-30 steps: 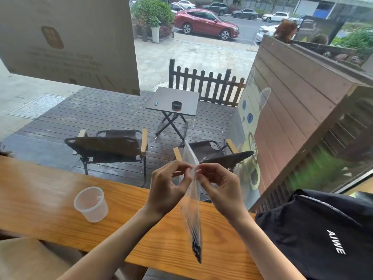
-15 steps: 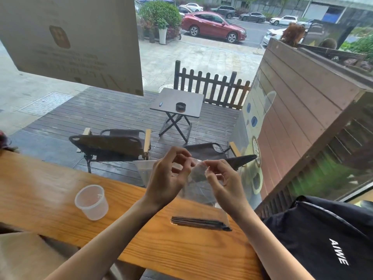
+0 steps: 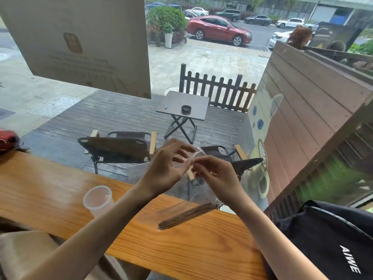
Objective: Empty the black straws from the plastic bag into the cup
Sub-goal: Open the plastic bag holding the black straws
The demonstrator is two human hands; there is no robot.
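Observation:
I hold a clear plastic bag above the wooden counter. My left hand and my right hand both pinch its top edge, fingertips almost touching. A bundle of black straws lies inside along the bag's bottom, tilted with its right end higher, just above the counter. A translucent plastic cup stands upright on the counter to the left of my left forearm, with nothing in it.
A black bag with white lettering lies at the counter's right end, close to my right arm. A red object sits at the far left edge. A window runs right behind the counter, with chairs and a table outside.
The bag hung edge-on with the straws pointing down a second ago; it has since turned broadside, and the straw bundle now lies slanted, right end up. Both hands stay pinched on its top.

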